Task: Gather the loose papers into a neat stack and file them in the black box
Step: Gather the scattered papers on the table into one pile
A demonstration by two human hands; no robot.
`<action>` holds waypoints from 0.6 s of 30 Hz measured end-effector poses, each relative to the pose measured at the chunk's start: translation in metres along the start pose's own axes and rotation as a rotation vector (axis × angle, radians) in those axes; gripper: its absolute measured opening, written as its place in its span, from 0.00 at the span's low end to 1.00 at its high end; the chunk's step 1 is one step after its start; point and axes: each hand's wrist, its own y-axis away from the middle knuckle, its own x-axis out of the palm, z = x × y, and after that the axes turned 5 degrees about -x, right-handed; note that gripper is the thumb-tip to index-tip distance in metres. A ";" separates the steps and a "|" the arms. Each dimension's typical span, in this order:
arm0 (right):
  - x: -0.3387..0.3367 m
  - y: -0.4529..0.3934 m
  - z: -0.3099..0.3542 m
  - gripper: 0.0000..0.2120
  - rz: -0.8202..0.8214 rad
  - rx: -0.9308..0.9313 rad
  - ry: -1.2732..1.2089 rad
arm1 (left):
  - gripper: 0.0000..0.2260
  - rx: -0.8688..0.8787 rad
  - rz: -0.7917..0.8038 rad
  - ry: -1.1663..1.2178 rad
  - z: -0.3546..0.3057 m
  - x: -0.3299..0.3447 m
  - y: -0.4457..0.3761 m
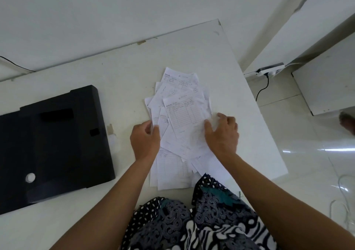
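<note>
A loose heap of white printed papers [180, 113] lies fanned out on the white table [124, 71], in front of me. My left hand [145, 140] is at the heap's left edge, fingers curled round the edges of a few sheets. My right hand [222, 132] lies on the heap's right side with fingers spread, pressing the sheets. More sheets [171, 173] lie under my wrists, near the table's front edge. The black box [53, 142] lies flat and closed on the table to the left, apart from the papers.
The table's right edge [269, 127] runs close to my right hand, with tiled floor beyond. A power strip [269, 71] with a black cable sits on the floor at the back right. A patterned garment [201, 217] covers my lap below the papers.
</note>
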 end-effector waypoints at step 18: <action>0.025 0.067 -0.029 0.21 -0.042 -0.091 0.012 | 0.13 0.101 0.077 -0.040 0.034 0.003 0.056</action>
